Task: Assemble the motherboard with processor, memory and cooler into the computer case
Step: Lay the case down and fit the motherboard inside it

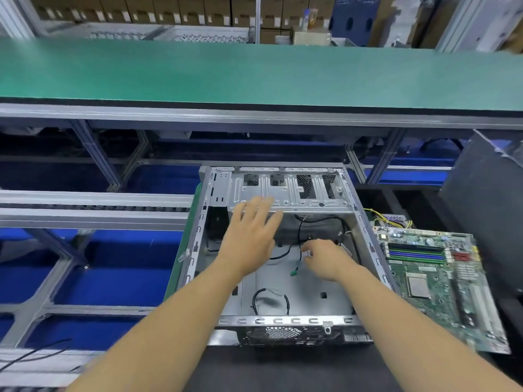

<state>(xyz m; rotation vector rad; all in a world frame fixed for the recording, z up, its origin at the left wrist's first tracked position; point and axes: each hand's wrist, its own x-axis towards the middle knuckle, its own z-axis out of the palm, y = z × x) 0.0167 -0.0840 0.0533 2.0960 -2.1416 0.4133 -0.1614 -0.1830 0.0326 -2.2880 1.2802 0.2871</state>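
An open metal computer case (365,222) lies on its side in front of me, its interior bare except for loose black cables (300,233) and a green-tipped lead (294,272). My left hand (250,233) hovers inside the case with fingers spread, near the drive cage (288,190). My right hand (325,258) is inside too, fingers curled and pinching a small white connector on a cable. The green motherboard (435,281), with memory sticks and a processor fitted, lies flat to the right of the case. No cooler is visible on it.
A green conveyor belt (254,72) runs across behind the case on an aluminium frame (93,154). A dark panel (486,188) stands at the right. A yellow-wired power supply (390,220) sits behind the motherboard. Cardboard boxes (169,9) line the back.
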